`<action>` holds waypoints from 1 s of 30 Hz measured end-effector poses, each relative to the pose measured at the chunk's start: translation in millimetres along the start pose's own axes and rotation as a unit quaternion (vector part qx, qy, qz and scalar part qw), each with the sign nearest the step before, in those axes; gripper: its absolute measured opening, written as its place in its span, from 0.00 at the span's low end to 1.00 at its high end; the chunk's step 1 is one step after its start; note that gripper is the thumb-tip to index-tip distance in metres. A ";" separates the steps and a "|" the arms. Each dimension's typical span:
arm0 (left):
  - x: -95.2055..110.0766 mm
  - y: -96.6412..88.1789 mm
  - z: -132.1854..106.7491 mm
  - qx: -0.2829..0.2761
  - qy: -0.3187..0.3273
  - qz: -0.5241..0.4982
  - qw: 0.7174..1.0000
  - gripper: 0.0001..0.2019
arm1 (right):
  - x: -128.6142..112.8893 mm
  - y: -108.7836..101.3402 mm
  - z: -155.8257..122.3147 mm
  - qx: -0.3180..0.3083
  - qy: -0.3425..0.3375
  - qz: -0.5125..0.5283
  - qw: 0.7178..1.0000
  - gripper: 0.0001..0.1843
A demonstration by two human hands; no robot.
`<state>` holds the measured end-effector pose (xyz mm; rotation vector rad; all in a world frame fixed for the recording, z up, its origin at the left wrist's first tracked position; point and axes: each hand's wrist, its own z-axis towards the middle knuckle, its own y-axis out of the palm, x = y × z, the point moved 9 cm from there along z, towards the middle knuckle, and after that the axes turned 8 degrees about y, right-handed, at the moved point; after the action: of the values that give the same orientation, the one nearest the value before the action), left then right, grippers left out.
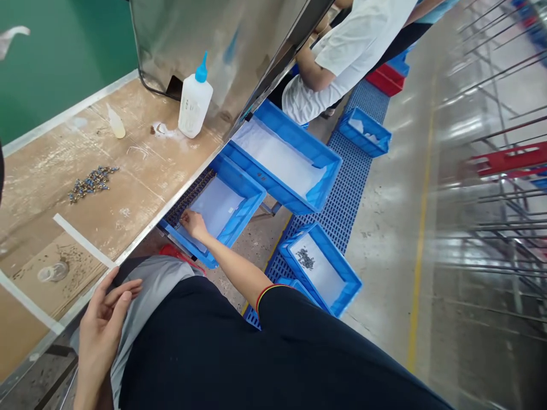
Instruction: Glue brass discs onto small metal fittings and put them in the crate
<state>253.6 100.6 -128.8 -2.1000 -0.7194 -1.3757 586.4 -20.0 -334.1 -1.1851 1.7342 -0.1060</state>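
My right hand reaches into a blue plastic bin beside the workbench. Its fingers are pinched together at the near end of dense rows of small dark metal parts. What sits between the fingertips is too small to make out. White paper lines the rest of that bin. At the bench's front edge, my left hand is empty, its fingers apart and slightly curled. A loose pile of small brass and blue parts lies on the brown bench top.
A white bottle with a blue nozzle, a small dropper bottle and a clear little jar stand or lie on the bench. More blue bins flank the working bin. A co-worker in a white shirt sits beyond the metal partition.
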 end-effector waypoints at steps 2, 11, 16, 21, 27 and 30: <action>-1.6 0.4 0.6 -0.002 -0.001 0.001 1.000 0.42 | 1.4 3.6 2.9 -0.007 0.000 -0.009 1.000 0.17; -14.0 -3.7 0.5 -0.011 0.011 0.003 1.000 0.40 | 1.2 3.9 -2.4 -0.009 -0.019 0.001 1.000 0.17; -19.1 -4.3 -1.1 -0.007 0.003 -0.018 1.000 0.43 | -11.0 -12.4 -16.4 0.036 -0.048 0.035 0.998 0.17; -23.7 -7.3 -7.6 0.004 -0.002 -0.040 0.999 0.41 | -38.3 -71.3 -60.4 0.170 -0.098 0.102 0.975 0.22; -31.2 -16.6 -14.3 0.023 0.003 -0.045 0.999 0.37 | -164.4 -84.4 -88.3 0.117 -0.254 0.126 0.952 0.21; -31.5 -28.6 -28.0 0.038 0.005 -0.043 0.998 0.32 | -250.9 -39.1 -83.6 -0.002 -0.387 0.033 0.922 0.13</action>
<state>205.3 97.7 -144.4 -2.0225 -0.8535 -1.3825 556.4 111.0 -103.0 -0.9785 1.0646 0.3671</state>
